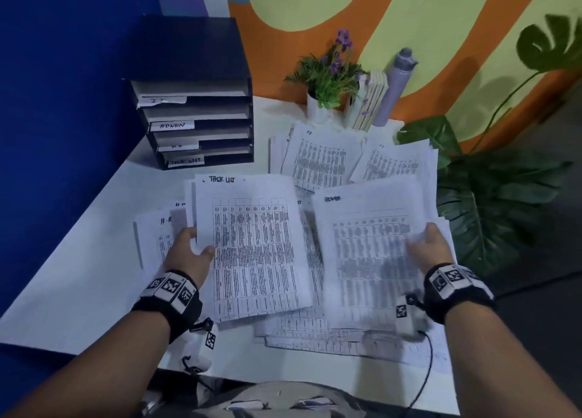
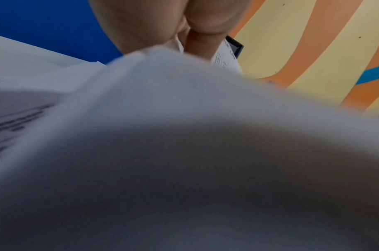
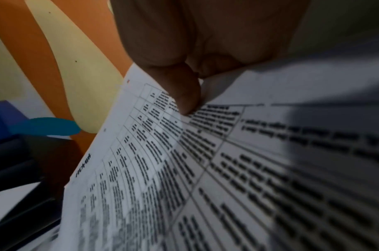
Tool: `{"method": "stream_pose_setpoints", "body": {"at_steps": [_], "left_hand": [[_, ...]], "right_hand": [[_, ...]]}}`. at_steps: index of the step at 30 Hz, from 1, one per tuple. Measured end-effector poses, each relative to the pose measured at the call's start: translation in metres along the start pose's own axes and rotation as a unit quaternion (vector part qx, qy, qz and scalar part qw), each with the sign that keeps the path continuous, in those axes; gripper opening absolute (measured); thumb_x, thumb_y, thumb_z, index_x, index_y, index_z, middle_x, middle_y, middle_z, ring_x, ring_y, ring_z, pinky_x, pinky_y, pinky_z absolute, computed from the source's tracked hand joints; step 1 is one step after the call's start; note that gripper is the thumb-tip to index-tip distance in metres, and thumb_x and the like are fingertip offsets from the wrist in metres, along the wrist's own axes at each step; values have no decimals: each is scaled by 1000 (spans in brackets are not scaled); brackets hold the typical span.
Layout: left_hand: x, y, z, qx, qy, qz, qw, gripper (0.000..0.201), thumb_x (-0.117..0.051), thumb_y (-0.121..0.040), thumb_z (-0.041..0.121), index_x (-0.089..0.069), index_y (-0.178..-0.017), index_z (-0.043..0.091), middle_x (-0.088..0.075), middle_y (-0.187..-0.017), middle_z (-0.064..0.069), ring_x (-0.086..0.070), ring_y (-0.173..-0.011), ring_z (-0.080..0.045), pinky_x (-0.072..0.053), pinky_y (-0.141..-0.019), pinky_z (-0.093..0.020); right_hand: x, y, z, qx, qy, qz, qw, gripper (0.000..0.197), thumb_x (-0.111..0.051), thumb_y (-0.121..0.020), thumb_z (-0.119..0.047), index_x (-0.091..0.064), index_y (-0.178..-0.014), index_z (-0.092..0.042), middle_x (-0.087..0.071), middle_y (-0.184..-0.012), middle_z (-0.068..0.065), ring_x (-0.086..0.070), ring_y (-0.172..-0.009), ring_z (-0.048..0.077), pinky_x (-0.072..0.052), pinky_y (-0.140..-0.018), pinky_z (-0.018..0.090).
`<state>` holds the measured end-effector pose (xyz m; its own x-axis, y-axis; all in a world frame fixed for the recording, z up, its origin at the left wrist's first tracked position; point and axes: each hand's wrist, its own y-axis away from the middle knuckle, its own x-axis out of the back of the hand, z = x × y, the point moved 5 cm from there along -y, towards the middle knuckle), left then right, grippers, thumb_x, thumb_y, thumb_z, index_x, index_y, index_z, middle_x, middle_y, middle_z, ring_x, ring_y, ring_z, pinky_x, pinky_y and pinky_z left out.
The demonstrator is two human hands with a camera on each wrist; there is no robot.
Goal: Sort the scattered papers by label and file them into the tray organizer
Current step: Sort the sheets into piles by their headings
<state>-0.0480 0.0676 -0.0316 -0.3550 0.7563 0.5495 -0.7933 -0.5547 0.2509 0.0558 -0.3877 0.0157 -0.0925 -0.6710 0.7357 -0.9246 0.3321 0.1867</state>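
- The left hand (image 1: 189, 254) grips the left edge of a sheet headed "TASK LIST" (image 1: 255, 244), thumb on top of the page and fingers tucked under it; the page is lifted a little off the pile.
- In the left wrist view that hand (image 2: 162, 25) shows only as a palm and one finger above a blurred white paper edge.
- The right hand (image 1: 433, 244) pinches the right edge of a second sheet headed "ADMIN" (image 1: 371, 254), which looks smeared in the head view.
- From the right wrist view the thumb (image 3: 179, 91) presses down on this printed table page (image 3: 205, 169), with the hand (image 3: 205, 34) curled behind it.
- The two held sheets sit side by side, their inner edges near each other, above a loose heap of scattered papers (image 1: 315, 332) spread on the white surface (image 1: 78, 285).
- More pages lie further back, one marked "HR" (image 1: 318, 156), and another "H.R" page (image 1: 157, 238) lies just left of the left hand.
- The dark tray organizer (image 1: 195, 102) stands at the back left against the blue wall, its slots tagged IT, ADMIN, H.R and TASK LIST from top to bottom.
- A potted purple-flowered plant (image 1: 327, 80), some books (image 1: 371, 102) and a grey bottle (image 1: 396, 83) stand at the back by the painted wall.
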Motion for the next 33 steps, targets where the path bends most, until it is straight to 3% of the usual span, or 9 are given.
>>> {"method": "stream_pose_setpoints", "body": {"at_steps": [8, 13, 18, 21, 23, 27, 29, 31, 33], "left_hand": [[-25, 9, 8, -23, 7, -16, 1000, 33, -65, -90, 19, -51, -119, 22, -62, -116, -5, -59, -101, -27, -48, -91, -35], [-39, 14, 11, -28, 7, -26, 999, 39, -65, -89, 20, -48, -124, 25, -61, -117, -1, -59, -99, -25, -47, -89, -32], [-49, 16, 13, -23, 45, -40, 998, 73, -61, -91, 8, -22, -148, 35, -44, -134, 11, -45, -120, -16, -34, -109, -38], [-49, 12, 15, -13, 100, -30, 994, 80, -52, -93, -2, -11, -152, 35, -28, -154, 7, -32, -137, -18, -24, -115, -41], [-44, 8, 14, -9, 118, -17, 993, 72, -48, -94, -4, -23, -149, 33, -41, -146, 2, -42, -129, -20, -31, -110, -39], [-31, 4, 4, 11, 71, -4, 997, 60, -46, -95, 0, -31, -147, 27, -48, -138, 3, -50, -119, -23, -38, -103, -37], [-28, 2, -8, 36, 72, 6, 997, 65, -45, -95, 0, -24, -151, 27, -47, -140, 4, -49, -119, -20, -41, -99, -34], [-25, 1, -20, 68, 95, 18, 993, 68, -45, -95, -2, -21, -152, 26, -48, -141, 2, -51, -119, -18, -47, -86, -28], [-21, -1, -30, 62, 66, 24, 996, 66, -47, -95, 1, -23, -151, 27, -42, -147, 4, -44, -130, -18, -43, -94, -26]], "right_hand": [[50, -34, 44, -33, 149, 32, 988, 27, -50, -87, -1, -50, -114, 0, -55, -95, 20, -53, -86, 34, -39, -76, 36], [27, -29, 31, 16, 248, 26, 968, 67, -62, -82, -5, -37, -142, -19, -38, -139, 17, -42, -123, 39, -42, -97, 52], [-42, 18, -23, 105, 21, -136, 985, 42, -55, -95, -23, -49, -137, -22, -46, -140, 2, -46, -128, 24, -38, -108, 41], [-83, 68, -54, 86, -33, -292, 952, 46, -45, -99, -36, -37, -144, -26, -52, -131, -8, -49, -125, 20, -42, -98, 30], [-107, 88, -64, 82, -38, -337, 937, 45, -43, -101, -34, -35, -144, -27, -57, -120, -8, -56, -115, 23, -52, -86, 32], [-141, 102, -67, 79, -76, -285, 952, 50, -49, -96, -10, -36, -140, -29, -60, -103, -2, -64, -79, 20, -58, -69, 37], [-146, 104, -66, 89, -91, -255, 958, 67, -48, -94, -4, -24, -142, -44, -57, -101, -5, -61, -67, 16, -59, -57, 32], [-143, 100, -65, 113, -119, -223, 961, 82, -47, -92, 3, -17, -141, -55, -52, -115, -14, -56, -65, 9, -51, -51, 21], [-132, 90, -62, 129, -144, -182, 964, 86, -48, -89, 8, -25, -138, -59, -37, -131, -23, -55, -76, 5, -48, -56, 15]]}}
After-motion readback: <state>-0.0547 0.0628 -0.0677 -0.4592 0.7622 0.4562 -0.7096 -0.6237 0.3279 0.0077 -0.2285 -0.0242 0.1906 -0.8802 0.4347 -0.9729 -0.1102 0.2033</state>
